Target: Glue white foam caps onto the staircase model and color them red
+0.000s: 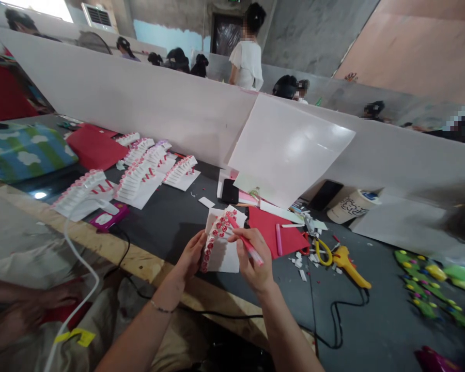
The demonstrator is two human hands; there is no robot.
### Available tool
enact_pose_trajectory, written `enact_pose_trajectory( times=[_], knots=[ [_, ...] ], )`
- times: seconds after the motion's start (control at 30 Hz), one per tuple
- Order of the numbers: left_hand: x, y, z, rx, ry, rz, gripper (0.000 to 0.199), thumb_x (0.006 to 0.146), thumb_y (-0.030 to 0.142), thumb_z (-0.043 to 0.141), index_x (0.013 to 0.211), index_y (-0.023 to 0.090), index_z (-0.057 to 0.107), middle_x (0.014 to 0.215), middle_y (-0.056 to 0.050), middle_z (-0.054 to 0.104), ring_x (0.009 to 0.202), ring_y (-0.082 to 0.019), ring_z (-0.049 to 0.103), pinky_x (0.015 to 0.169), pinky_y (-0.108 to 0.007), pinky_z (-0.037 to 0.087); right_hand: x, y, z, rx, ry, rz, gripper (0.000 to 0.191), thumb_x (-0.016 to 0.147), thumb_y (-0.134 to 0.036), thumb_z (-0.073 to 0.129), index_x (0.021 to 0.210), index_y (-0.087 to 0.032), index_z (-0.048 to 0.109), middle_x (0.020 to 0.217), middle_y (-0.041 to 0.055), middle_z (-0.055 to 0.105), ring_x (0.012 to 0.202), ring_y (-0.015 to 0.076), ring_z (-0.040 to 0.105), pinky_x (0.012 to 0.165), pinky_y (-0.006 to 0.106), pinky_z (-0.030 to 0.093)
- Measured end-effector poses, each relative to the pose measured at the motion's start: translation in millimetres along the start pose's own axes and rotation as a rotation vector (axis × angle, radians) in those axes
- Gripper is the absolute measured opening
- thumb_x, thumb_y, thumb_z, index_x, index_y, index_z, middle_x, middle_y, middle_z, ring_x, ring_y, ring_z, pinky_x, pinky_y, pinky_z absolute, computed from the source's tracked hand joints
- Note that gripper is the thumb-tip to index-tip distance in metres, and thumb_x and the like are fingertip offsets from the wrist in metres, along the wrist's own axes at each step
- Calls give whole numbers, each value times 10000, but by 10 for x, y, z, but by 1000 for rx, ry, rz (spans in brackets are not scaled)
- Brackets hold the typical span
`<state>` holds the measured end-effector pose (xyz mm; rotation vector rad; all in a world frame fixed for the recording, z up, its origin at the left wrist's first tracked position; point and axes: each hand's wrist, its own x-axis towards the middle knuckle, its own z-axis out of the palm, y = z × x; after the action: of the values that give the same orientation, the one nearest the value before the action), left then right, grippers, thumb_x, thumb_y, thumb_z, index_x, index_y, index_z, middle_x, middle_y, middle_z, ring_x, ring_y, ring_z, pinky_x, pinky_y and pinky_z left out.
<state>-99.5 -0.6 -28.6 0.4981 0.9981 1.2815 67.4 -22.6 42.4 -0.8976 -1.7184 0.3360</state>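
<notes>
My left hand (191,254) grips the left side of a white paper piece (225,254) edged with a curved row of small red-and-white rolled circles. My right hand (258,261) is closed around a pink marker pen (253,252), its tip at the circles near the top of the piece; I cannot tell whether it touches them. A second pink pen (279,239) lies to the right on a red sheet (260,230). Similar paper pieces (137,178) with pink and red circles stand on white cards to the left.
Beyond the red sheet lie yellow-handled scissors (324,251), a yellow glue gun (351,266) with a black cord and paper scraps. A paper cup (349,206) and phone (325,195) stand near the white partition (170,124). Another person's hands (58,294) are at lower left.
</notes>
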Motion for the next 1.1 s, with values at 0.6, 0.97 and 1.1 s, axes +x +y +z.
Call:
enact_pose_trajectory(
  times=[0.6, 0.97, 1.1],
  knots=[
    [-46, 44, 39, 0, -51, 9, 570, 569, 565, 946, 918, 172, 725, 761, -15, 753, 579, -112, 646, 531, -192, 495, 42, -50, -7, -28, 29, -17, 190, 1023, -206, 506, 1124, -225, 667, 897, 65, 759, 832, 211, 662, 787, 370, 552],
    [20, -5, 17, -9, -7, 11, 534, 555, 518, 959, 896, 173, 736, 815, -40, 783, 645, -147, 694, 580, -217, 530, 4, -20, -33, -22, 26, -34, 192, 1012, -185, 530, 1137, -238, 666, 893, 54, 764, 825, 211, 673, 780, 371, 560],
    [19, 0, 14, -6, -14, 18, 528, 579, 508, 953, 916, 167, 731, 797, -34, 779, 668, -152, 707, 590, -212, 531, 11, -30, -29, -34, 55, -29, 187, 1018, -184, 519, 1134, -229, 658, 894, 59, 762, 837, 211, 670, 784, 374, 561]
  ],
)
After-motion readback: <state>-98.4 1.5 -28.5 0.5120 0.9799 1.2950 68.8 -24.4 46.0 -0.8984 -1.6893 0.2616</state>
